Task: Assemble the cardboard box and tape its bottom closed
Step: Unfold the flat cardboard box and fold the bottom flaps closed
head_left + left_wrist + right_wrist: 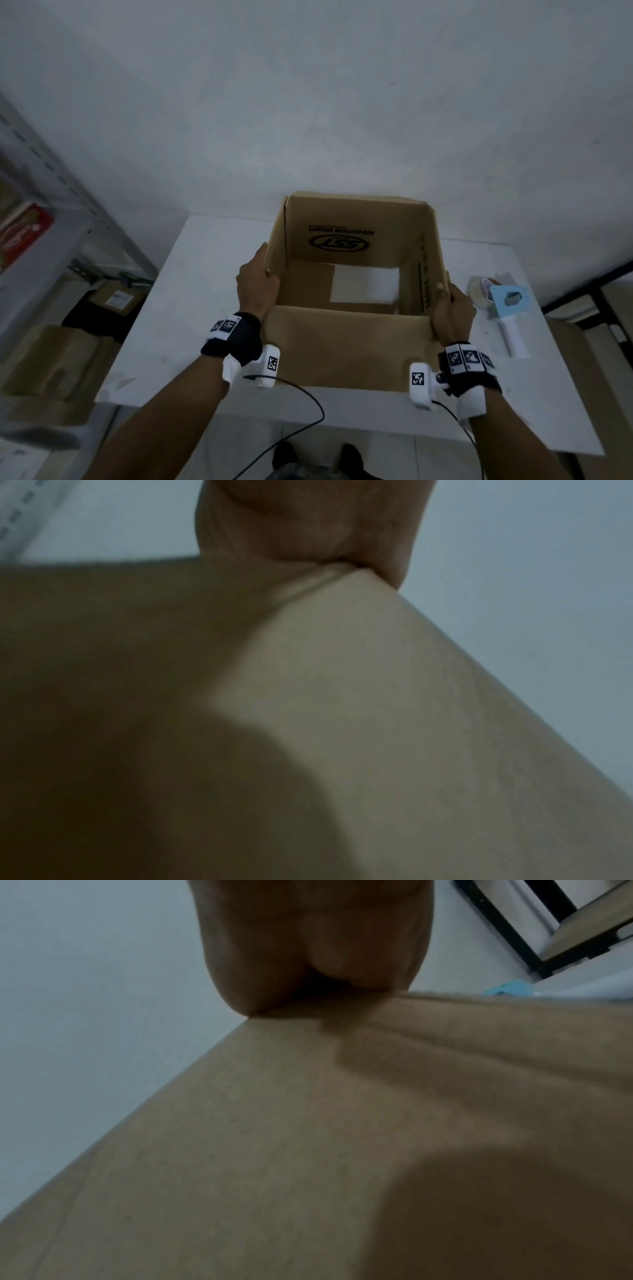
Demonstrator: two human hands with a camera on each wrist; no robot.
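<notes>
Both hands, our left hand (257,286) and right hand (451,313), grip the near corners of the brown cardboard box (352,346) standing open on the white surface (212,260), so we should square it evenly before folding flaps.
</notes>
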